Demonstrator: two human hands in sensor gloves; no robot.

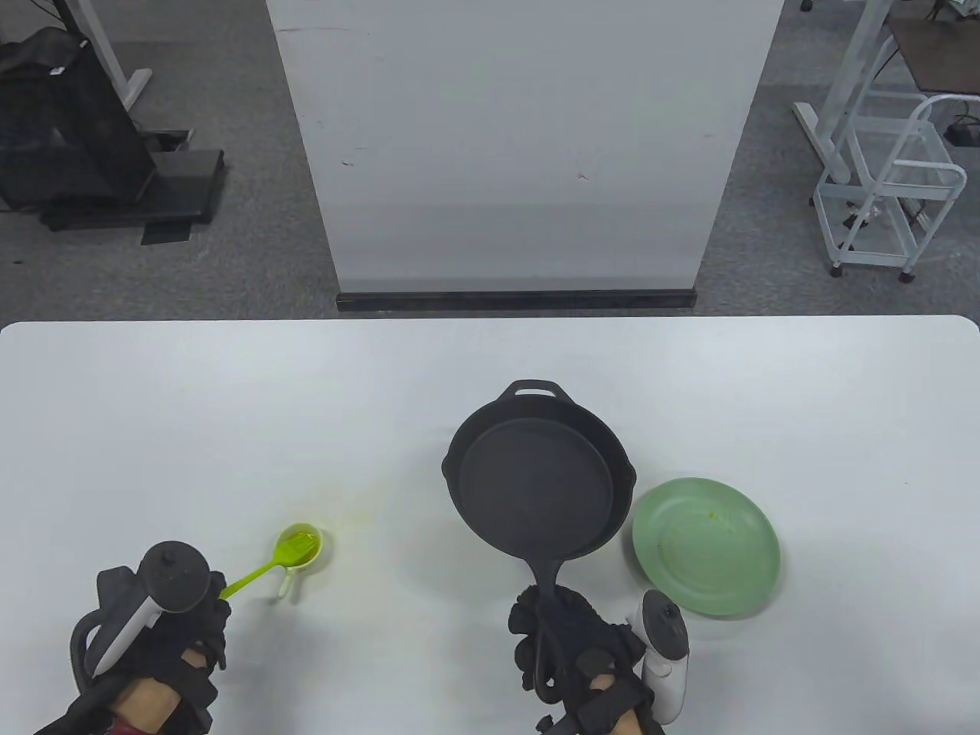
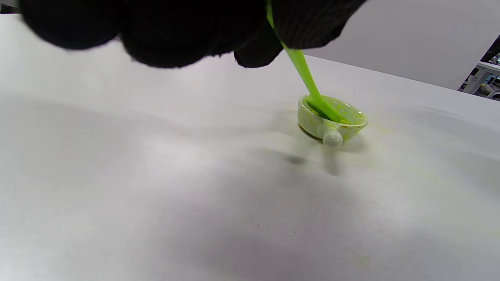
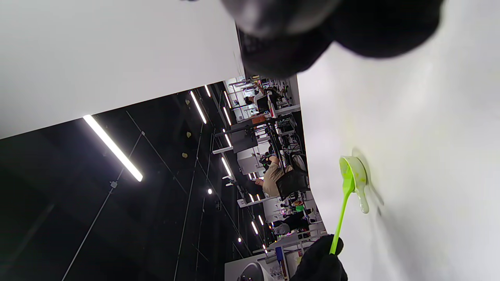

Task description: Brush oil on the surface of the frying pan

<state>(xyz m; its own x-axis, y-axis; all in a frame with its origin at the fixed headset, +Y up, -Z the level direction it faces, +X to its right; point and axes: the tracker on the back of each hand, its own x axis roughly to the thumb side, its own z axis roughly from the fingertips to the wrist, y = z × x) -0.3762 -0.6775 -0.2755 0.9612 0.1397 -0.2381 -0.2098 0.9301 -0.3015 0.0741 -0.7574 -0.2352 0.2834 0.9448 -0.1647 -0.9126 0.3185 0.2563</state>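
Note:
A black cast-iron frying pan (image 1: pixel 540 478) is held tilted above the table's middle. My right hand (image 1: pixel 570 654) grips its handle at the near edge. My left hand (image 1: pixel 180 628) holds the handle of a green brush (image 1: pixel 256 574), whose head rests in a small white bowl of yellow-green oil (image 1: pixel 300 547). The brush in the bowl (image 2: pixel 332 117) shows clearly in the left wrist view, held by my gloved fingers (image 2: pixel 250 35) at the top. The right wrist view, turned on its side, shows the brush (image 3: pixel 345 195) and bowl (image 3: pixel 359 177) at a distance.
A light green plate (image 1: pixel 706 545) lies just right of the pan, close to my right hand. Faint yellow smears mark the table around the oil bowl. A white panel (image 1: pixel 521 145) stands beyond the table's far edge.

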